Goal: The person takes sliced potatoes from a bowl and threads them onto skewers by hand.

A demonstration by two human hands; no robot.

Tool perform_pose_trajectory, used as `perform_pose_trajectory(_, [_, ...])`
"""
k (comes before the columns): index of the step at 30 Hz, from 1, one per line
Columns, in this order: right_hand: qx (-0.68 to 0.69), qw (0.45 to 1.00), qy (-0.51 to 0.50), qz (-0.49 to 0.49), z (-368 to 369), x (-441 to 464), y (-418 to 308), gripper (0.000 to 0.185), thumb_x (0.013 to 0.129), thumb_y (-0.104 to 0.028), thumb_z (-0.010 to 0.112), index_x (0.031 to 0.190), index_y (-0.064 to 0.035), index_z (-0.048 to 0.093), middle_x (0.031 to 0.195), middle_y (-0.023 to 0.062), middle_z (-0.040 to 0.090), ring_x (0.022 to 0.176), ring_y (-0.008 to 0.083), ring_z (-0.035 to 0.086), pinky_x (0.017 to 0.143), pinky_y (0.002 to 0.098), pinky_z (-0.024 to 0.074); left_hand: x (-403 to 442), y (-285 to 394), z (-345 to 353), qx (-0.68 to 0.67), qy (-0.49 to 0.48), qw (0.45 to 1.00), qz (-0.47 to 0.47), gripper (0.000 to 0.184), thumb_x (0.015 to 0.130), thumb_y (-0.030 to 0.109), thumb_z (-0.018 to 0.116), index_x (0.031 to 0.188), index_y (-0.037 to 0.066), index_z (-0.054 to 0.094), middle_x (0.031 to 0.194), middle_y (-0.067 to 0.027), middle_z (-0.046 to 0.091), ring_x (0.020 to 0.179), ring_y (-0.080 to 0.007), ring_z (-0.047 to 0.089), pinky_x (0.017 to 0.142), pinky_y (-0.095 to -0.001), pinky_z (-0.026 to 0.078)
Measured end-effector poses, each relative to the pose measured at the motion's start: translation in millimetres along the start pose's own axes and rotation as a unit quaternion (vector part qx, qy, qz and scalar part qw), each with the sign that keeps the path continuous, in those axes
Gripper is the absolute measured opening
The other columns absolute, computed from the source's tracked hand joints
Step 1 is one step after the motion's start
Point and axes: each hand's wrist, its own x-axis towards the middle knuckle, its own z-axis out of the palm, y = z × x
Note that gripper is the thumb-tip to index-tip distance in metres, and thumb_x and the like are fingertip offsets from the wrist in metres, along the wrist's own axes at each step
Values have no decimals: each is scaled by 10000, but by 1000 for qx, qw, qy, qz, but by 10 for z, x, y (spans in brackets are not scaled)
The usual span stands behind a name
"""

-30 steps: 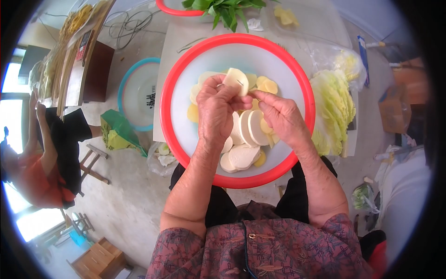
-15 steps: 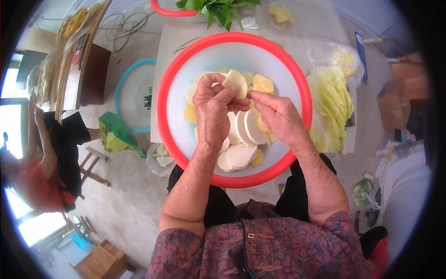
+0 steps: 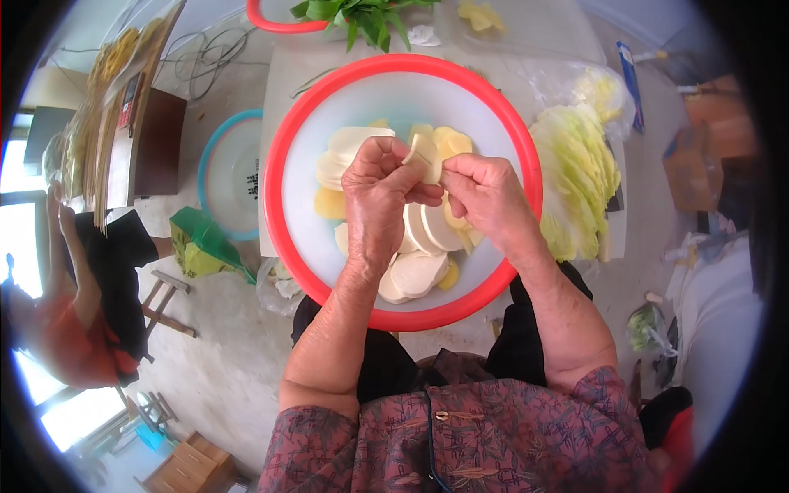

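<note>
Over a white basin with a red rim (image 3: pixel 275 197), my left hand (image 3: pixel 382 185) pinches a pale slice (image 3: pixel 425 156) between thumb and fingers. My right hand (image 3: pixel 486 197) is closed at the slice's right edge, thumb against fingertips; whatever lies between them is too small to make out. Below the hands, several thick white slices (image 3: pixel 417 273) lie in the basin. Thin white slices (image 3: pixel 349 152) rest at its upper left, and yellowish round slices (image 3: pixel 452 142) at its upper right.
Leafy cabbage (image 3: pixel 575 177) lies right of the basin, green leaves (image 3: pixel 366 16) beyond it. A blue-rimmed basin (image 3: pixel 232 177) and a green bag (image 3: pixel 205 238) are at the left. Another person in red (image 3: pixel 70 333) sits far left by a table with thin sticks (image 3: pixel 107 140).
The view has shifted, so the basin and table appear farther left. The held slice has tilted and looks narrower, and my right fingertips have moved against its edge.
</note>
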Motion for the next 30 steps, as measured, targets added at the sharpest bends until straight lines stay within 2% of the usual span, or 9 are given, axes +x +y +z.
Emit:
perform_pose_trajectory(5, [22, 999, 2, 29, -23, -46, -69, 177, 893, -134, 555, 878, 21, 638, 619, 60, 607, 507, 78, 545, 479, 241, 439, 18, -18, 16, -10, 10, 1000, 2, 136, 826, -50, 539, 933, 22, 496, 736, -111, 610, 565, -192, 635, 539, -285, 554])
perform_pose_trajectory(11, [-48, 998, 19, -36, -60, -68, -6, 138, 856, -94, 557, 838, 28, 619, 613, 84, 609, 500, 130, 578, 474, 268, 451, 62, 21, -50, -16, 41, 999, 20, 155, 839, -50, 537, 958, 34, 487, 823, -142, 618, 602, -224, 652, 554, -301, 565])
perform_pose_trajectory(13, [-74, 992, 25, -99, -57, -40, 17, 128, 840, -74, 555, 785, 35, 596, 588, 93, 595, 502, 148, 585, 485, 275, 459, 40, -2, -21, 0, 23, 1000, 14, 144, 840, -44, 540, 953, 26, 483, 808, -140, 619, 596, -219, 648, 558, -304, 566])
perform_pose_trajectory(16, [-46, 993, 62, -87, -19, 5, 50, 144, 842, -74, 554, 751, 34, 579, 570, 94, 583, 496, 142, 578, 490, 278, 455, -4, -72, 54, 53, -24, 998, -4, 119, 849, -29, 546, 937, 22, 484, 801, -144, 621, 585, -210, 642, 552, -296, 557])
perform_pose_trajectory(22, [-1, 996, 65, -63, -200, 90, 96, 167, 873, -130, 541, 842, 2, 639, 572, 30, 568, 489, 78, 500, 467, 246, 417, 65, -16, 18, 117, -22, 993, 25, 243, 863, 57, 581, 1084, -20, 520, 843, -110, 632, 674, -159, 622, 590, -259, 518])
perform_pose_trajectory(26, [51, 991, 113, -45, -336, 128, 72, 175, 871, -143, 549, 830, -1, 645, 589, 15, 570, 462, 57, 445, 440, 226, 381, 121, -223, -48, 270, -36, 962, 6, 201, 832, 65, 572, 1017, -14, 587, 836, -118, 642, 669, -155, 605, 617, -276, 494])
perform_pose_trajectory(28, [98, 985, 133, -48, -408, 135, 52, 174, 866, -145, 566, 839, 7, 645, 589, 24, 565, 456, 56, 431, 430, 220, 368, 178, -384, -70, 466, -80, 878, 75, 200, 805, 76, 588, 1000, 40, 608, 846, -129, 645, 645, -226, 613, 620, -322, 499])
perform_pose_trajectory(29, [98, 985, 135, -46, -433, 135, 42, 174, 866, -145, 566, 839, 7, 645, 589, 24, 565, 456, 56, 431, 430, 220, 368, 166, -467, -52, 520, -76, 840, 136, 158, 803, 66, 599, 957, 43, 625, 766, -78, 645, 649, -179, 607, 618, -298, 494])
perform_pose_trajectory(30, [113, 981, 151, -40, -452, 138, 27, 171, 864, -143, 573, 844, 10, 646, 590, 27, 564, 455, 55, 426, 426, 221, 362, 148, -544, -20, 521, -78, 839, 137, 158, 803, 66, 599, 957, 43, 625, 766, -78, 645, 649, -179, 607, 618, -298, 494])
